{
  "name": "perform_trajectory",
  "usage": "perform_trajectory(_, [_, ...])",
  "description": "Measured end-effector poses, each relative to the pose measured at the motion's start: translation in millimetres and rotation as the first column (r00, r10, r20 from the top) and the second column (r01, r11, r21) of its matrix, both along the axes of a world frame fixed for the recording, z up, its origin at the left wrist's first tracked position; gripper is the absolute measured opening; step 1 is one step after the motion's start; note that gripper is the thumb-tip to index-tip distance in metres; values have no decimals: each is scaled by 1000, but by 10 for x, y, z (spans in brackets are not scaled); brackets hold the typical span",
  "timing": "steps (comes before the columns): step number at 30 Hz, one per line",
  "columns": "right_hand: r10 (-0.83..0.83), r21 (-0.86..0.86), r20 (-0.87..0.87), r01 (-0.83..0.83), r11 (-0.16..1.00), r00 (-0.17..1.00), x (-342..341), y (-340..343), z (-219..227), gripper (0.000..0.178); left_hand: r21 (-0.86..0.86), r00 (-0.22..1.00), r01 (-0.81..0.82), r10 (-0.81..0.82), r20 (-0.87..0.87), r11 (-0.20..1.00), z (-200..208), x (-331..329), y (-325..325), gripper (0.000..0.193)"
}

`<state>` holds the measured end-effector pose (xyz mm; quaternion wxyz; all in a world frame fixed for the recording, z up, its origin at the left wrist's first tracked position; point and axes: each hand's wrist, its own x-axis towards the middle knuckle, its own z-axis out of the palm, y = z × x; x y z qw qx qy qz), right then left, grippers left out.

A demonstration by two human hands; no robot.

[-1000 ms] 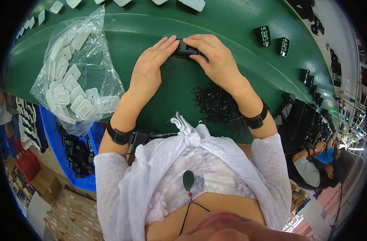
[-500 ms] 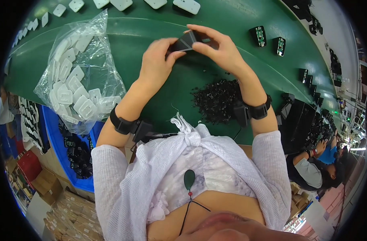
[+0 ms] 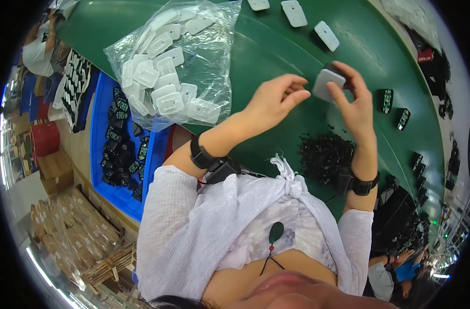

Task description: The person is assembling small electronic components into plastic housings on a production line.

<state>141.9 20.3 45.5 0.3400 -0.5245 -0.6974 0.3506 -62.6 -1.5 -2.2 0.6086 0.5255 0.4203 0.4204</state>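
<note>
My right hand (image 3: pixel 352 100) grips a small black housing with a pale grey-white cover plate (image 3: pixel 325 85), thumb on the cover side and fingers round the dark edge. To its left is my left hand (image 3: pixel 276 99), fingers half curled, thumb apart from them, nothing visible between them; it does not touch the housing. A clear plastic bag (image 3: pixel 222 77) of white rounded cover plates (image 3: pixel 168 85) lies left of my left hand. Below my right hand a heap of small black parts (image 3: pixel 325 157) rests on the green tabletop (image 3: pixel 266 49).
White-covered units (image 3: pixel 326 36) stand in a row at the far side. Open black housings with green circuit boards (image 3: pixel 387 101) stand on the right. A blue bin (image 3: pixel 98 149) of similar housings is at my left. Cardboard boxes (image 3: pixel 62 172) and another worker (image 3: pixel 381 280) lie beyond.
My view has swung left, so the table things appear further right. My hands have come apart; the left one has left the housing. The white cover side of the housing now shows.
</note>
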Motion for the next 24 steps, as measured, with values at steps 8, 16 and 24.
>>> perform_trajectory(8, [-48,-18,238,53,998,970,720,685,-133,35,675,16,-42,676,-737,736,49,-1428,299,28])
perform_trajectory(16, [56,-210,334,16,978,941,955,1053,-161,36,750,-212,34,738,-640,660,-274,-2272,496,36])
perform_trajectory(24, [64,-230,190,-19,973,980,1119,1222,-388,37,576,-123,126,589,-799,808,-97,-2441,689,60])
